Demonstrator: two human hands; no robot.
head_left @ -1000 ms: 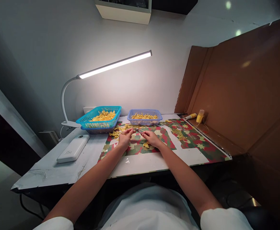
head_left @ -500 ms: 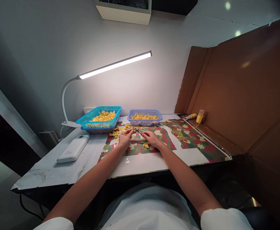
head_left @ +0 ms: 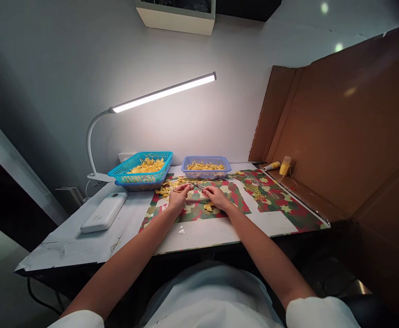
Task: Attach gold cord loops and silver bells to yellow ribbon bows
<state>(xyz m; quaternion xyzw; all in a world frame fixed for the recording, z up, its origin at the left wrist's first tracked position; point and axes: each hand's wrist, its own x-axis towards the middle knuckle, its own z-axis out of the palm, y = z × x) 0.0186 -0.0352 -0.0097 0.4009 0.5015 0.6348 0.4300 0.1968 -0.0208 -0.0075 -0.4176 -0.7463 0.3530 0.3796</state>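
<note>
My left hand (head_left: 179, 198) is closed in a pinch above the patterned sheet, with a bit of yellow ribbon (head_left: 176, 191) showing at its fingers. Opposite it, my right hand (head_left: 217, 197) grips a slim metal tool that looks like tweezers (head_left: 198, 186), its tip pointing at the left fingertips. The detail where tip and fingers meet is too small to make out. A small yellow ribbon bow (head_left: 208, 207) lies on the sheet just below my right hand. Loose yellow ribbon pieces (head_left: 165, 189) are scattered beyond and left of my left hand.
A turquoise basket (head_left: 119, 174) of yellow ribbon pieces rests on another basket, left of a purple basket (head_left: 206, 174) of gold pieces. A white power bank (head_left: 104, 213), a lamp (head_left: 165, 92), gold cords (head_left: 256, 191), a yellow spool (head_left: 284, 167) and a cardboard wall (head_left: 343, 123) surround the workspace.
Both hands stay almost in place. The metal tool's angle between the fingertips has shifted slightly; the rest looks the same.
</note>
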